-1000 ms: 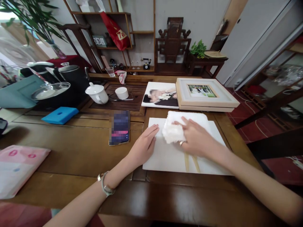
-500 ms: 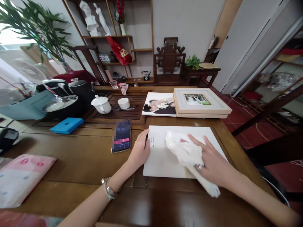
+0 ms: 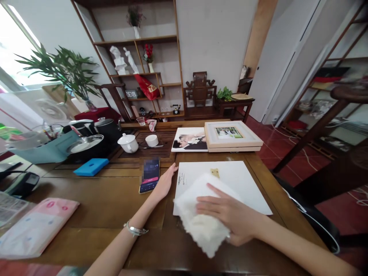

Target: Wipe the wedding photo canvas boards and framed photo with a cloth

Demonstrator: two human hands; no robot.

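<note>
A flat white panel (image 3: 230, 170) with small print at its left side and a small tan patch near its far edge lies on the wooden table in front of me. My right hand (image 3: 227, 212) presses a crumpled white tissue (image 3: 207, 230) onto the panel's near left part, fingers stretched over it. Part of the tissue hangs past the near edge. At the panel's left edge rests my left hand (image 3: 165, 180), fingers straight and touching or very near the edge. A phone (image 3: 150, 180) with a lit screen lies just left of that hand.
Beyond the panel lie a couple's photo print (image 3: 189, 140) and stacked light-wood frames (image 3: 232, 136). A white lidded cup (image 3: 128, 143), a small white bowl (image 3: 151, 140) and a blue block (image 3: 91, 167) stand left. A pink-and-white soft pack (image 3: 40, 226) lies near left.
My right hand has swept the tissue leftward and nearer to me over the panel. The panel now shows its tan patch at the far side, so it appears turned. The view has tilted up.
</note>
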